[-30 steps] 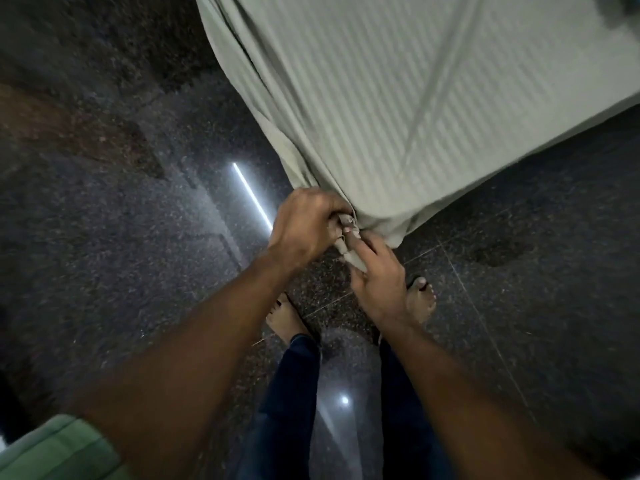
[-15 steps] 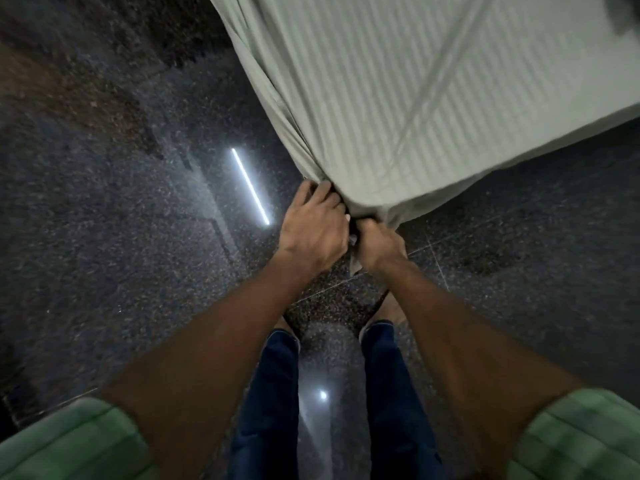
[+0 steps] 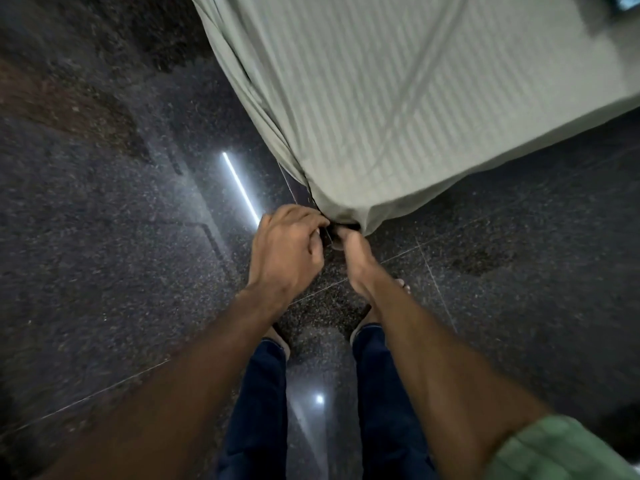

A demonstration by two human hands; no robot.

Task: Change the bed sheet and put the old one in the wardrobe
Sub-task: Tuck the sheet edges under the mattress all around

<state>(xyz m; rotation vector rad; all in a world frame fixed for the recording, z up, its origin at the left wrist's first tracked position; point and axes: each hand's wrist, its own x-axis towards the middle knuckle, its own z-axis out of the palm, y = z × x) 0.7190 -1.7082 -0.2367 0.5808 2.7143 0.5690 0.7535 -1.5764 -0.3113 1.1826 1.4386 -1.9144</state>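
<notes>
Both forearms reach down over the dark jeans [image 3: 256,403] and floor [image 3: 104,271] to the bed corner. The left hand [image 3: 284,251] curls its fingers at the sheet [image 3: 398,98] hem; the right hand [image 3: 353,251] reaches under that corner, its fingers hidden, so I cannot tell their grip. The sheet covers the bed beyond.

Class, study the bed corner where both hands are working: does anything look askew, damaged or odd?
Nothing looks damaged or spilled. The pale green sheet bunches into gathered folds along its left edge, running down to the corner where the left hand and right hand work. That fits a sheet mid-fitting.
</notes>
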